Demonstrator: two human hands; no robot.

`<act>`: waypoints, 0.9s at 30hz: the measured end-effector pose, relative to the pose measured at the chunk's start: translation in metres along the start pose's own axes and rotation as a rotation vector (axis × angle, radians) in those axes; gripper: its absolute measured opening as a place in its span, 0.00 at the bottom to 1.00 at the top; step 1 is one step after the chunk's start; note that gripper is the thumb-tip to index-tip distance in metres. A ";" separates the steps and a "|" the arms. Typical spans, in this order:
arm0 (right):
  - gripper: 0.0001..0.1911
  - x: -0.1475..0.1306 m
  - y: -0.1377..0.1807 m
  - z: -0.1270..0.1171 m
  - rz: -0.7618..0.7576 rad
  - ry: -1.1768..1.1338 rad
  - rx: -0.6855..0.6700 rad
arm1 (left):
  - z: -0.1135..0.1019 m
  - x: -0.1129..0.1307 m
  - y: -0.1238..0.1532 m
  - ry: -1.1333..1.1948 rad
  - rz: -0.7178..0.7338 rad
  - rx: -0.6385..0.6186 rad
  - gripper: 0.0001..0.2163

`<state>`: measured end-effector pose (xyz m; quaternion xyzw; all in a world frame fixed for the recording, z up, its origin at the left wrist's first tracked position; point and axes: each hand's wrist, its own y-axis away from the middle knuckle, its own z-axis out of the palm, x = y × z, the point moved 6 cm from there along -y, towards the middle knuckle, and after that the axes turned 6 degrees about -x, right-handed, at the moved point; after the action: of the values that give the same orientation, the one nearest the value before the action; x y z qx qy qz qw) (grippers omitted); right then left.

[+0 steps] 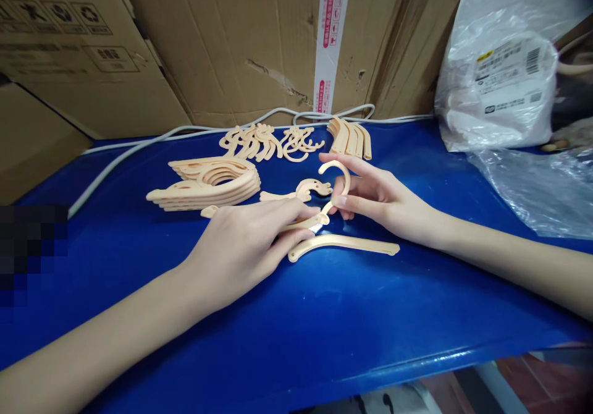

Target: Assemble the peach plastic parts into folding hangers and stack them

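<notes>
A cream plastic hanger arm (300, 224) is pinched in my left hand (248, 238), mostly covered by the fingers. My right hand (377, 201) grips a curved hanger hook (345, 176) between thumb and fingers. The hook's lower end meets the tip of the hanger arm; whether they are joined I cannot tell. Just below, a loose hanger arm (343, 243) lies on the blue table. Behind my left hand rest another straight piece (280, 196) and a curved piece (315, 188).
A stack of folded hangers (208, 185) stands at the left. Further back lie piles of hooks (254, 141) and hanger arms (349, 137). A white cable (171, 135) runs along the cardboard boxes (222, 43). Plastic bags (500, 92) occupy the right side.
</notes>
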<state>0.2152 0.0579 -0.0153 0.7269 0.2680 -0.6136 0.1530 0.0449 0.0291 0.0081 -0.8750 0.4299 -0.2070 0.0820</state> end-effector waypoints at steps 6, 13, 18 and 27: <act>0.30 0.000 0.000 0.001 -0.016 0.043 0.011 | 0.002 -0.004 0.000 0.001 -0.047 -0.019 0.07; 0.28 -0.006 0.003 0.005 -0.059 0.123 0.038 | 0.001 -0.007 -0.001 -0.008 -0.109 -0.016 0.11; 0.26 -0.011 0.006 0.007 -0.092 0.206 0.052 | -0.003 -0.007 -0.002 0.022 -0.149 -0.077 0.13; 0.34 -0.010 0.005 0.009 -0.066 0.273 0.017 | 0.005 -0.018 -0.007 0.507 -0.395 -0.181 0.11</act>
<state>0.2096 0.0473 -0.0082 0.7957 0.3049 -0.5157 0.0887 0.0424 0.0471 0.0006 -0.8659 0.2752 -0.3909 -0.1474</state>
